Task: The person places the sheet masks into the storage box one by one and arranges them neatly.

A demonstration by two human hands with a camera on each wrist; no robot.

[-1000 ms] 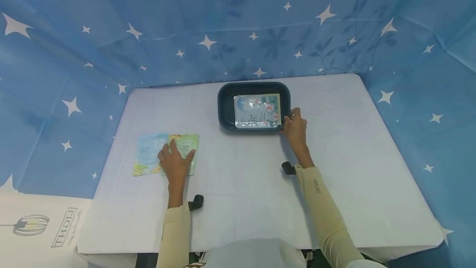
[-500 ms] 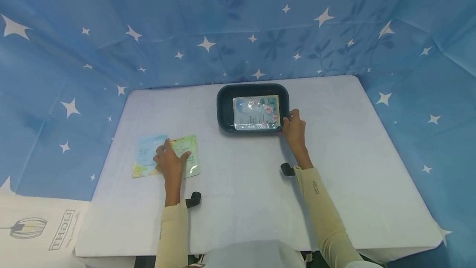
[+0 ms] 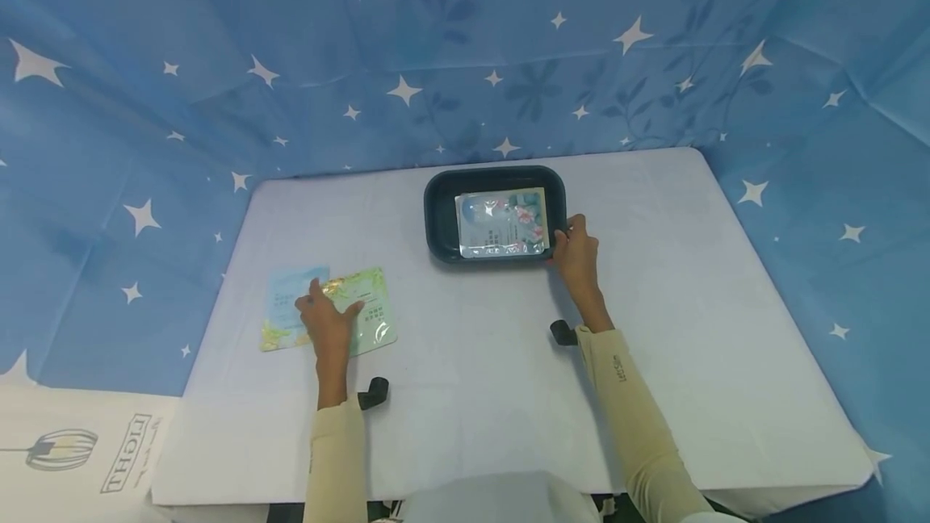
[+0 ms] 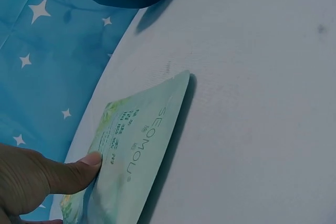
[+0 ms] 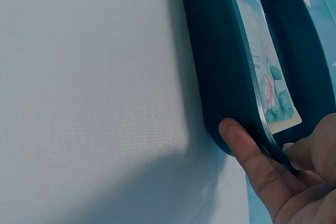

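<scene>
My left hand (image 3: 327,325) pinches a flat green sachet (image 3: 374,317) by its left side. In the left wrist view the thumb lies on the printed face, and the sachet's far edge is tilted up over its shadow; the fingers behind are mostly hidden. Partly under that hand lies a light blue sachet (image 3: 286,309) with yellow flowers along its bottom. My right hand (image 3: 577,261) grips the near right corner of a dark teal tray (image 3: 440,220), thumb at the rim and a finger along the outer wall. Inside the tray rests a silvery-blue sachet (image 3: 494,224) with pink flowers.
A white cloth (image 3: 465,394) covers the table. Blue star-printed curtain (image 3: 327,47) hangs behind and at both sides. At the lower left stands a pale box (image 3: 80,450) with a lamp drawing on it.
The green sachet has turned at an angle and slid slightly toward me, its right edge further right. My left hand has shifted left and nearer. The right hand keeps its grip on the tray.
</scene>
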